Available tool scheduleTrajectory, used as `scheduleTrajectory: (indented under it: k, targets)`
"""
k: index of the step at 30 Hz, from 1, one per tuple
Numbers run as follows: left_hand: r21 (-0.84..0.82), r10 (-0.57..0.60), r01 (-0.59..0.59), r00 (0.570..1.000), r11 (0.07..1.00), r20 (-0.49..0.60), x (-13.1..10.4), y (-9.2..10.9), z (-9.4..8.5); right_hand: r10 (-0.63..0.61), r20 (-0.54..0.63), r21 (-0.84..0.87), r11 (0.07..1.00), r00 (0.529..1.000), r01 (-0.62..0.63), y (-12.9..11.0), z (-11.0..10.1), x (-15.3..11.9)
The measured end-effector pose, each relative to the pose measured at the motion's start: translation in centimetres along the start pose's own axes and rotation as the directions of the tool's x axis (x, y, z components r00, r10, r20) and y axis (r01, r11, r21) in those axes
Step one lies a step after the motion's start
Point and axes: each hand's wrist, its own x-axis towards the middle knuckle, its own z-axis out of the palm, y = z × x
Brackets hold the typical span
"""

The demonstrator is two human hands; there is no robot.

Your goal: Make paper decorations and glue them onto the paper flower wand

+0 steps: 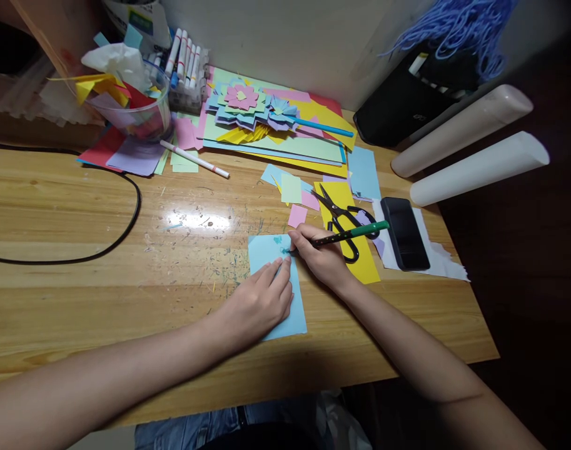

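A light blue sheet of paper [285, 319] lies on the wooden table, with small teal marks near its top edge. My left hand [266, 294] rests flat on the sheet, fingers stretched out and holding nothing. In my right hand [320, 256] is a slim pen [344, 236], black with gold dots and a green end, gripped between thumb and fingers. Its tip meets the sheet beside the marks, close to my left fingertips. Just beyond my right hand, black-handled scissors [334, 209] lie partly open on a yellow sheet [363, 265].
Paper flowers [241, 97] lie on stacked coloured paper at the back. A plastic cup [149, 119] of scraps and a marker box [189, 94] stand at the back left. A white marker [194, 159], phone [404, 234], two white rolls [477, 169] and a black cable [130, 225] lie around.
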Motion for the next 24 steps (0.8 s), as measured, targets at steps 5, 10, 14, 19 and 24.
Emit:
scheduleTrajectory:
  k: [5,10,14,19,24]
  targets:
    - [-0.005,-0.001,0.001,1.000,1.000,-0.004,0.01,0.02,-0.03,0.001,0.002,0.023,1.000,1.000,-0.001,-0.08,-0.02,0.04]
    - [0.003,-0.004,0.004,1.000,1.000,0.002,-0.05,0.05,-0.03,0.015,-0.004,0.025,1.000,1.000,-0.015,-0.01,-0.02,-0.01]
    - [0.004,-0.007,0.007,1.000,1.000,0.007,-0.05,0.04,0.03,0.015,-0.013,0.017,1.000,1.000,-0.014,0.01,0.03,-0.02]
    - [-0.010,-0.005,0.004,1.000,1.000,-0.016,-0.01,0.02,0.10,0.029,-0.026,0.028,0.999,0.999,-0.028,-0.09,0.01,-0.02]
    - [-0.004,-0.007,0.007,1.000,1.000,-0.011,0.01,0.00,0.06,0.033,-0.004,0.059,0.998,0.999,-0.033,-0.15,-0.08,-0.05]
